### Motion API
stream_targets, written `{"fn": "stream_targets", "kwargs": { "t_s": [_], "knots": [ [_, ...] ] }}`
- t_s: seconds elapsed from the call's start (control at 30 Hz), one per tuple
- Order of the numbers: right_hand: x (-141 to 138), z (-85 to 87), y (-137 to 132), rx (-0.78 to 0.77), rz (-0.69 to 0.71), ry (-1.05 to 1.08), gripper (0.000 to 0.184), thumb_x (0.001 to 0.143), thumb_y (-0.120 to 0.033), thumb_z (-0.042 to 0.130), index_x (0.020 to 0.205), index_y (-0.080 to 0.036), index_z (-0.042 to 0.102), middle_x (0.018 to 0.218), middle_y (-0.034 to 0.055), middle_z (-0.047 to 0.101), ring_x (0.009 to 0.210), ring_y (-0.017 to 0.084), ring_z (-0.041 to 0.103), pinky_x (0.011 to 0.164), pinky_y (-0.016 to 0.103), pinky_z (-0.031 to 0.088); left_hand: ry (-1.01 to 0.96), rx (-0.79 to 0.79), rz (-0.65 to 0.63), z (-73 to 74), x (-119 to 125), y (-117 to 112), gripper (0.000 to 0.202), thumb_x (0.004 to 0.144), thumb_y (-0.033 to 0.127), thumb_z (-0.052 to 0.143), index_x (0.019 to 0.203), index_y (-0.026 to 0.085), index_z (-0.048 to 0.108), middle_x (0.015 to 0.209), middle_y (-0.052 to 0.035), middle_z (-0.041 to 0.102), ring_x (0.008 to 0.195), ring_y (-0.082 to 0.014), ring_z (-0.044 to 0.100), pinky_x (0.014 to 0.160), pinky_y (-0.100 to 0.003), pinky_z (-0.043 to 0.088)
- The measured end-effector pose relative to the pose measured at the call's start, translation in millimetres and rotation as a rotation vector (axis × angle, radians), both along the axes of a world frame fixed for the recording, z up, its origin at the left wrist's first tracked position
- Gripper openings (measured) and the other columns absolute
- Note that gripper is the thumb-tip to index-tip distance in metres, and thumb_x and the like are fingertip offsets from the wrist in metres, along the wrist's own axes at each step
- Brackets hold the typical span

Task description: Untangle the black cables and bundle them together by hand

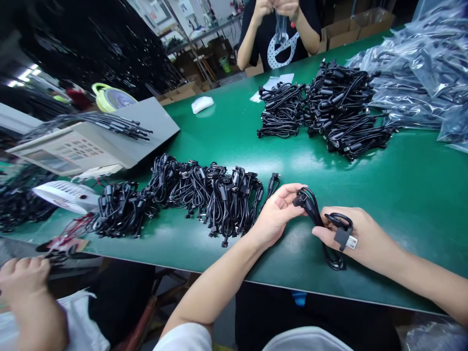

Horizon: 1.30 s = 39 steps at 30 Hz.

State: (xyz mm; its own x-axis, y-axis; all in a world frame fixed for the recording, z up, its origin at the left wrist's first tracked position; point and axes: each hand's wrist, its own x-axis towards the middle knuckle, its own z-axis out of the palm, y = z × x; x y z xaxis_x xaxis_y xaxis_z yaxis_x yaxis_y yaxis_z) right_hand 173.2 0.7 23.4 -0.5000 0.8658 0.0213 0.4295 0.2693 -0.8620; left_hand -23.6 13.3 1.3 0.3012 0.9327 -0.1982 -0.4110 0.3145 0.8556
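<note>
Between my two hands is a coiled black USB cable (312, 208), held above the green table near its front edge. My left hand (280, 214) pinches the upper end of the coil, by a small black connector. Lower down, my right hand (351, 234) grips the bundle with thumb and fingers; a loop and a USB plug (351, 242) with a bare metal tip stick out over it. The coil's lower loops hang below my right thumb. Left of my left hand lies a row of coiled black cables (226, 195).
Larger stacks of bundled cables (336, 107) lie at the back right, beside a heap of clear plastic bags (413, 73). A grey machine with a keypad (84, 151) and a small white fan (66, 195) stand left. Across the green table (219, 126) a person handles a bag; another person's hand (25, 278) is lower left.
</note>
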Motion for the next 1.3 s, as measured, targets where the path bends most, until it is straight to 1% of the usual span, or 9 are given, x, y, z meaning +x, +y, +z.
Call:
{"fn": "stream_targets", "kwargs": {
  "t_s": [0.27,0.43,0.53,0.63,0.7,0.8,0.97,1.2,1.3],
  "knots": [
    [5.6,-19.8,-4.1,0.347,-0.013,-0.171,0.026,0.090,-0.023,0.057,0.070,-0.023,0.041,0.065,-0.0028,0.049,0.056,0.014,0.044,0.054,0.028,0.030,0.176,0.197,0.047,-4.5,-4.8,-0.4,0.038,0.078,0.035,0.081,0.111,0.022,0.069,0.112,-0.0060,0.070,0.100,-0.0164,0.066,0.088,-0.029,0.054],
    [2.1,-13.5,1.6,0.089,0.005,-0.026,0.024,0.097,-0.032,0.051,0.075,-0.022,0.050,0.076,0.0004,0.056,0.066,0.016,0.055,0.062,0.029,0.041,0.177,0.245,0.049,-6.5,-6.9,-0.8,0.037,0.078,0.028,0.081,0.114,0.024,0.072,0.114,-0.0053,0.072,0.100,-0.0165,0.068,0.089,-0.029,0.056],
    [2.1,-10.3,4.7,-0.218,-0.018,0.172,0.019,0.096,-0.041,0.057,0.100,-0.022,0.061,0.091,0.0028,0.066,0.079,0.019,0.064,0.071,0.031,0.049,0.211,0.255,0.025,-4.1,-5.1,-2.4,0.035,0.077,0.026,0.082,0.111,0.024,0.073,0.106,-0.0040,0.072,0.094,-0.0153,0.069,0.092,-0.031,0.056],
    [2.4,-9.1,6.3,-0.504,-0.003,0.380,0.040,0.093,-0.045,0.063,0.125,-0.023,0.054,0.086,0.0018,0.072,0.081,0.020,0.069,0.078,0.035,0.054,0.276,0.313,0.019,-3.3,-1.3,-5.4,0.027,0.076,0.028,0.082,0.102,0.022,0.076,0.105,-0.0044,0.067,0.098,-0.0164,0.067,0.093,-0.031,0.054],
    [2.2,-7.5,8.8,-0.578,-0.035,0.460,0.040,0.090,-0.042,0.068,0.122,-0.021,0.056,0.082,0.0017,0.072,0.079,0.019,0.070,0.081,0.036,0.055,0.318,0.375,0.030,-4.1,1.2,-7.7,0.030,0.079,0.031,0.080,0.107,0.023,0.074,0.113,-0.0057,0.062,0.106,-0.0177,0.063,0.096,-0.031,0.053],
    [3.0,-2.3,16.3,-0.571,-0.262,0.653,0.033,0.084,-0.033,0.075,0.111,-0.022,0.060,0.088,0.0005,0.070,0.077,0.017,0.070,0.078,0.035,0.058,0.332,0.346,0.055,-5.8,5.1,-12.1,0.049,0.079,0.034,0.079,0.125,0.026,0.062,0.123,-0.0063,0.055,0.106,-0.0164,0.059,0.094,-0.030,0.053],
    [8.6,6.5,26.6,-0.426,-0.510,0.816,0.022,0.085,-0.025,0.071,0.104,-0.024,0.060,0.092,-0.0018,0.067,0.081,0.016,0.070,0.084,0.036,0.058,0.369,0.118,-0.253,-6.3,14.3,-21.3,0.046,0.073,0.029,0.084,0.110,0.019,0.059,0.098,-0.0033,0.062,0.081,-0.0106,0.061,0.078,-0.025,0.052],
    [12.3,9.6,24.7,-0.474,-0.404,0.996,0.021,0.089,-0.018,0.067,0.107,-0.027,0.061,0.092,-0.0025,0.063,0.080,0.013,0.066,0.085,0.035,0.057,0.411,0.095,-0.253,-6.3,15.4,-24.7,0.034,0.082,0.037,0.076,0.107,0.017,0.064,0.085,-0.0020,0.063,0.074,-0.0116,0.060,0.071,-0.025,0.049],
    [13.1,13.0,23.9,-0.469,-0.315,1.086,0.024,0.090,-0.014,0.065,0.109,-0.026,0.061,0.088,-0.0029,0.060,0.071,0.010,0.058,0.071,0.026,0.053,0.522,0.248,-0.076,-4.7,13.4,-25.0,0.028,0.081,0.036,0.077,0.099,0.018,0.067,0.087,-0.0023,0.062,0.076,-0.0111,0.057,0.074,-0.024,0.047]
  ]
}}
